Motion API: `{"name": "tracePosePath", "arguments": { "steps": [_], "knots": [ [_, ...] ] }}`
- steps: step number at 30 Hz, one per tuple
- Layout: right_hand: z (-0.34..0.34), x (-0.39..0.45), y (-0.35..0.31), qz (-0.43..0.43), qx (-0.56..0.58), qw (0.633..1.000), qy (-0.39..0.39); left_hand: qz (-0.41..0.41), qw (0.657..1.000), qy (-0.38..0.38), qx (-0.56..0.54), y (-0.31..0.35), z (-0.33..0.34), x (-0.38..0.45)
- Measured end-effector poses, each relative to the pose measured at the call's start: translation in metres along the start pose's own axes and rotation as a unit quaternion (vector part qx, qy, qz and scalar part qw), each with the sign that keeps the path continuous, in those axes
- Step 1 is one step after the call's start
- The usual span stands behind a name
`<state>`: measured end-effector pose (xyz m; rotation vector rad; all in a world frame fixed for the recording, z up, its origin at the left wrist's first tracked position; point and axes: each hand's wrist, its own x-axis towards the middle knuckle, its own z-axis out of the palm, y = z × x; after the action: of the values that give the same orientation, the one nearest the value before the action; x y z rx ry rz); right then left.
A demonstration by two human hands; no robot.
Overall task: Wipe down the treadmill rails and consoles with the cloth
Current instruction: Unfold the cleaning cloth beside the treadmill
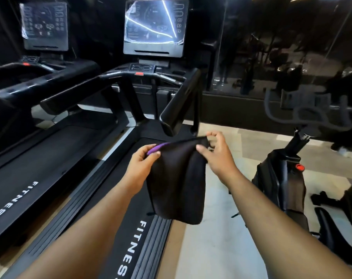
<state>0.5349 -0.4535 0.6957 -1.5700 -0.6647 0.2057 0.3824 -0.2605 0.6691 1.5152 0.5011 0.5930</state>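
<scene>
A black cloth (pixel 178 184) with a purple edge hangs between my hands, low in the middle of the view. My left hand (pixel 142 165) pinches its upper left corner by the purple edge. My right hand (pixel 216 156) grips the upper right corner. Just beyond the cloth rises the right rail (pixel 180 103) of the nearer treadmill, black and glossy. Its left rail (pixel 78 93) runs back to the console (pixel 155 27), a screen under plastic film. A small control panel (pixel 142 67) with a red button sits under the screen.
A second treadmill with its own console (pixel 44 25) stands to the left. An exercise bike (pixel 292 178) stands close on the right, handlebars (pixel 304 111) at rail height. A dark glass wall runs behind. Pale floor tiles lie between treadmill and bike.
</scene>
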Motion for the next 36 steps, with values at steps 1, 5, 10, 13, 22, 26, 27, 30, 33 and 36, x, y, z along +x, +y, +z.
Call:
{"name": "tracePosePath", "arguments": {
  "steps": [1, 5, 10, 13, 22, 26, 27, 30, 33, 36],
  "knots": [
    [0.005, 0.013, -0.005, 0.015, 0.080, 0.996, 0.039, -0.039, 0.996, -0.014, -0.079, -0.001, 0.009, 0.006],
    [0.010, 0.030, 0.040, 0.280, 0.216, 0.935, -0.033, -0.181, 0.969, -0.091, -0.140, -0.055, 0.036, 0.019],
    [-0.009, -0.001, 0.124, 0.393, 0.056, 0.901, -0.178, -0.277, 0.953, -0.043, -0.114, -0.108, 0.038, 0.050],
    [-0.006, 0.018, 0.131, 0.360, 0.044, 0.929, -0.080, -0.264, 0.958, -0.110, -0.032, -0.112, 0.030, 0.075],
    [-0.007, 0.117, 0.130, 0.181, 0.069, 0.979, 0.056, -0.008, 0.951, -0.075, 0.300, -0.070, 0.044, 0.132],
    [-0.014, 0.172, 0.131, 0.128, 0.045, 0.988, -0.076, 0.046, 0.826, -0.006, 0.562, -0.048, 0.060, 0.155],
    [-0.020, 0.188, 0.132, 0.110, 0.005, 0.988, -0.109, 0.048, 0.821, 0.014, 0.569, -0.046, 0.064, 0.166],
    [-0.036, 0.229, 0.130, 0.062, -0.117, 0.966, -0.223, 0.015, 0.868, 0.011, 0.497, -0.046, 0.063, 0.197],
    [-0.042, 0.263, 0.134, 0.018, -0.191, 0.941, -0.280, 0.008, 0.926, 0.006, 0.378, -0.047, 0.061, 0.223],
    [-0.039, 0.284, 0.146, 0.043, -0.168, 0.948, -0.268, 0.058, 0.912, 0.019, 0.406, -0.044, 0.067, 0.235]
  ]
}}
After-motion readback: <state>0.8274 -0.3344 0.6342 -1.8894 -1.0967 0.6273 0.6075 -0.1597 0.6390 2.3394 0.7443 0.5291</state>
